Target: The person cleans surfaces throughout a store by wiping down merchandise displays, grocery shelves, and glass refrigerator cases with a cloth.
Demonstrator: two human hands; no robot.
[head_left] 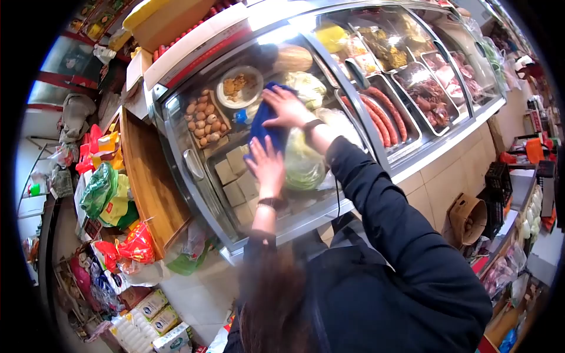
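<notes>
A dark blue cloth (266, 125) lies bunched on the slanted glass front (306, 220) of a food display case. My right hand (286, 109) presses on its upper part, fingers spread. Lower down, my left hand (268, 167) rests with fingers apart at the cloth's bottom edge. Through the glass I see brown eggs (206, 120), a white plate (257, 75) with yellowish food, pale tofu-like blocks (235, 194) in a tray, and a green cabbage in plastic (305, 167). The cloth hides part of what lies behind it.
Right of a metal divider (368, 126) are sausages (385, 117) and meat trays (426, 97). A wooden panel (153, 176) stands at the left, with red bags (132, 244) near it. A cardboard box (468, 217) sits on the tiled floor at the right.
</notes>
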